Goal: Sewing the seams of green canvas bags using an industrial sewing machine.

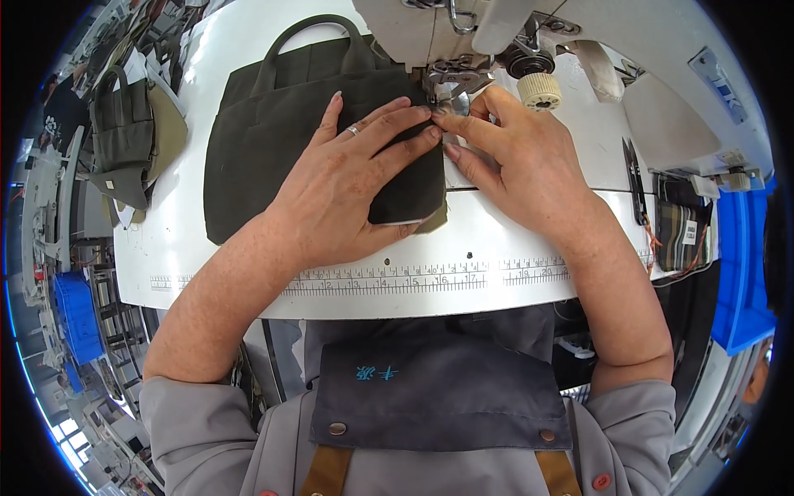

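Observation:
A dark olive fabric bag piece (248, 157) with a looped handle (308, 31) lies flat on the white sewing table. Its right edge runs up to the presser foot (451, 78) of a sewing machine. My left hand (339, 178) rests palm down on the fabric, fingers spread, with a ring on one finger and the fingertips close to the foot. From the other side, my right hand (525, 149) has its fingers bent at the bag's edge, index tip on it and thumb just below. A lighter lining (434, 221) peeks out at the lower corner.
The machine's head (695, 74) with a cream dial (539, 91) overhangs the upper right. Black thread snips (635, 182) lie at right beside a striped pouch (682, 231). More bag pieces (124, 132) hang at left. A printed ruler (397, 279) follows the table's front edge. Blue bins (740, 264) stand at right.

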A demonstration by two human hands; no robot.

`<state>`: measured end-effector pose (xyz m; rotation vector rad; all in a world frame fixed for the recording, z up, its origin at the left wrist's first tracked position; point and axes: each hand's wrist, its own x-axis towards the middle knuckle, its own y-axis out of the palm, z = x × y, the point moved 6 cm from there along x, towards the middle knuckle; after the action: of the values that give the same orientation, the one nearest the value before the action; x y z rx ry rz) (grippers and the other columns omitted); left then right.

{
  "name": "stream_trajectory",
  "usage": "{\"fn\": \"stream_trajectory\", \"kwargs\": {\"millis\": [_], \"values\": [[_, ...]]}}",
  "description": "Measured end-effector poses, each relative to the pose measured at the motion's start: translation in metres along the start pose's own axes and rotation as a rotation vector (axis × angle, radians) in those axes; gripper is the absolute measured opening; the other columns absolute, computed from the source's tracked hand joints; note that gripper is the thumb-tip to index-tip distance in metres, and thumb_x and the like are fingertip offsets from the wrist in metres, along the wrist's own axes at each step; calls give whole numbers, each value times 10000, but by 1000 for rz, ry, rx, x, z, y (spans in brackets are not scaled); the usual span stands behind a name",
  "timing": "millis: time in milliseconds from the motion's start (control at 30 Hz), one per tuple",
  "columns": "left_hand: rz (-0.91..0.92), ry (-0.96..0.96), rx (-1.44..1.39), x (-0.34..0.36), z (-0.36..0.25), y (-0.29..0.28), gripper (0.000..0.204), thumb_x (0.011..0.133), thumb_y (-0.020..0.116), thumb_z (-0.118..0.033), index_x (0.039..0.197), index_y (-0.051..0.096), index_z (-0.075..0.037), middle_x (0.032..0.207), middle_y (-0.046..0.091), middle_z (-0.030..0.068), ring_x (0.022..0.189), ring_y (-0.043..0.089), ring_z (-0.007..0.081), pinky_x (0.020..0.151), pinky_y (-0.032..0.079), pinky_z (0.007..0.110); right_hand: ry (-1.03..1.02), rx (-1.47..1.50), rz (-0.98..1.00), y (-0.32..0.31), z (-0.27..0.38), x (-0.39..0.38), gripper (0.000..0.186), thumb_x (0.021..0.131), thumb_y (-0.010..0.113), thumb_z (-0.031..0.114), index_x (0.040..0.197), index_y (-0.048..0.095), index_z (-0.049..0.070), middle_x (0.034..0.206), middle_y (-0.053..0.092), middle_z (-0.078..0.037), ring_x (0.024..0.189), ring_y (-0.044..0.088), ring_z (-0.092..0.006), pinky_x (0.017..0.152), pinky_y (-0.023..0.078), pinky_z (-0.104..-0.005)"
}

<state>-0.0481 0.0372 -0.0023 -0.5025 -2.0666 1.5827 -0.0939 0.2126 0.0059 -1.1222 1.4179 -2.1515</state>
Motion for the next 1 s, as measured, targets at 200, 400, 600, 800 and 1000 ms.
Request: {"fn": "stream_trajectory", "kwargs": {"millis": [200, 400, 600, 800, 1000], "values": [[-44, -7, 13, 8, 11, 1, 750, 888, 757, -365, 1580, 534, -175, 1653, 458, 95, 1582, 373, 331, 1269, 169, 728, 21, -12, -15, 2, -1, 1, 331, 924, 777, 221, 1241, 752, 127, 978, 640, -78, 812, 677, -283, 698, 545, -416], [-68, -9, 8, 10, 13, -1, 722, 920, 717, -351, 1592, 522, -174, 1652, 468, 110, 1589, 365, 330, 1279, 169, 703, -46, 118, -39, -6, -2, -1, 244, 866, 822, 254, 1065, 758, 127, 997, 695, -62, 884, 704, -299, 754, 566, -439], [-186, 64, -157, 6, 15, -11, 413, 977, 690, -218, 1365, 672, -77, 1382, 697, 123, 1407, 590, 294, 1266, 323, 587, -408, 202, -73, -16, 14, -6, 263, 782, 837, 193, 1009, 741, 102, 1013, 692, -29, 914, 689, -251, 757, 559, -383], [-355, 126, -160, 0, 10, -17, 249, 943, 709, -34, 1189, 745, -31, 1172, 783, 115, 1071, 762, 295, 1045, 567, 464, -519, -14, -200, -2, 27, -12, 80, 766, 706, 179, 805, 666, 122, 851, 646, 5, 873, 656, -192, 717, 537, -357], [-455, 67, -188, -1, 7, -24, 297, 878, 667, 77, 1148, 760, -7, 1203, 782, 136, 1045, 768, 293, 923, 592, 337, -486, -3, -224, -1, 30, -9, 101, 762, 695, 183, 840, 674, 122, 854, 638, 19, 883, 664, -182, 696, 543, -328]]}}
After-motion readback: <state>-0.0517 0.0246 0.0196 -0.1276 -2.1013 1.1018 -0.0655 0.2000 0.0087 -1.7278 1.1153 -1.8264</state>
